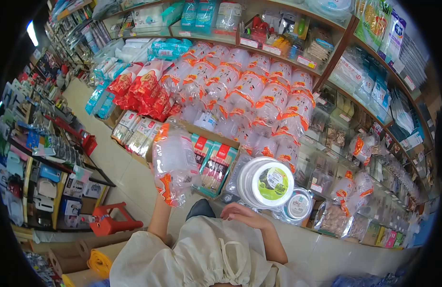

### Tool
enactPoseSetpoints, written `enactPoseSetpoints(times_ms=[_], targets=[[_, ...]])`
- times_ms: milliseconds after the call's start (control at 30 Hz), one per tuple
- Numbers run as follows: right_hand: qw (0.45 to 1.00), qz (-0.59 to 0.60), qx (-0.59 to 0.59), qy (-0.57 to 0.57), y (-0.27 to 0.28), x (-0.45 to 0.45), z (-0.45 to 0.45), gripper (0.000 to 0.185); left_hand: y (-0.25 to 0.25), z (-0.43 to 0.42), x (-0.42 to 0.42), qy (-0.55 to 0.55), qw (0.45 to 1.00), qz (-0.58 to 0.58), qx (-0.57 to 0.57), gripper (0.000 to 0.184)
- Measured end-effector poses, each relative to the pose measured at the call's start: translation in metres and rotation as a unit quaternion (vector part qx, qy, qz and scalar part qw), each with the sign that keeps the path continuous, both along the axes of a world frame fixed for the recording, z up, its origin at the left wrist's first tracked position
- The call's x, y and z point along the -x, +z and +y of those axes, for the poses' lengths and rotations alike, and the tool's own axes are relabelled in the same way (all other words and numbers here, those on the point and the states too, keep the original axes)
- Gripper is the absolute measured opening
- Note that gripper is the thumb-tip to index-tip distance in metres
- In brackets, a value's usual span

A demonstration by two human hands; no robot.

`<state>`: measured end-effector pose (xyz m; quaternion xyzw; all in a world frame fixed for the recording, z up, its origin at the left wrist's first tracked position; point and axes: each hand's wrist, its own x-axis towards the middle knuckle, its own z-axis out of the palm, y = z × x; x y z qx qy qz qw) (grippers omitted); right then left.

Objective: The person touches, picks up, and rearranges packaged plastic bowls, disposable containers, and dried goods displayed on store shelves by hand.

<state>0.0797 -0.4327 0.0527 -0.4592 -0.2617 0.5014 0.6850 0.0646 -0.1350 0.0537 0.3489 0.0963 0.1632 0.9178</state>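
My left hand (160,202) is mostly hidden behind a clear pack of plastic cups (175,155) with orange-printed ends, which it holds up. To the right, my right hand (245,215) is in front of my body, fingers loosely bent and nothing in it. Just above that hand stands a stack of round white containers (272,182) with a green label, and beside it lies a smaller round pack (297,205). Red-and-white packets of sticks (218,165) lie in a box behind the held pack.
Rows of similar cup packs (247,88) fill the display ahead, with red bags (144,86) at their left. Shelves of packaged goods (369,86) curve along the right. A red plastic stool (114,219) stands on the tiled floor at the left, near another goods rack (44,182).
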Motion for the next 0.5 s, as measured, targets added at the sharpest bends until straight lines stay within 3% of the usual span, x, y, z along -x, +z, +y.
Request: enactPoseSetpoints(times_ms=[167,267,367,500], targets=[[0.998,0.009,-0.002,-0.062,0.007,-0.005,0.031,0.026,0.012,0.033,-0.028,-0.058,0.996,0.060,-0.040,0.069],[0.996,0.009,0.008,-0.085,0.011,-0.005,0.059,0.026,0.013,0.082,-0.053,-0.074,0.978,0.169,-0.092,0.067],[0.994,-0.001,0.023,-0.104,0.010,-0.006,0.089,0.027,0.054,0.123,-0.085,-0.147,0.947,0.230,-0.170,0.060],[0.992,-0.010,0.023,-0.123,0.008,-0.011,0.128,0.026,0.077,0.183,-0.148,-0.205,0.942,0.143,-0.222,0.047]])
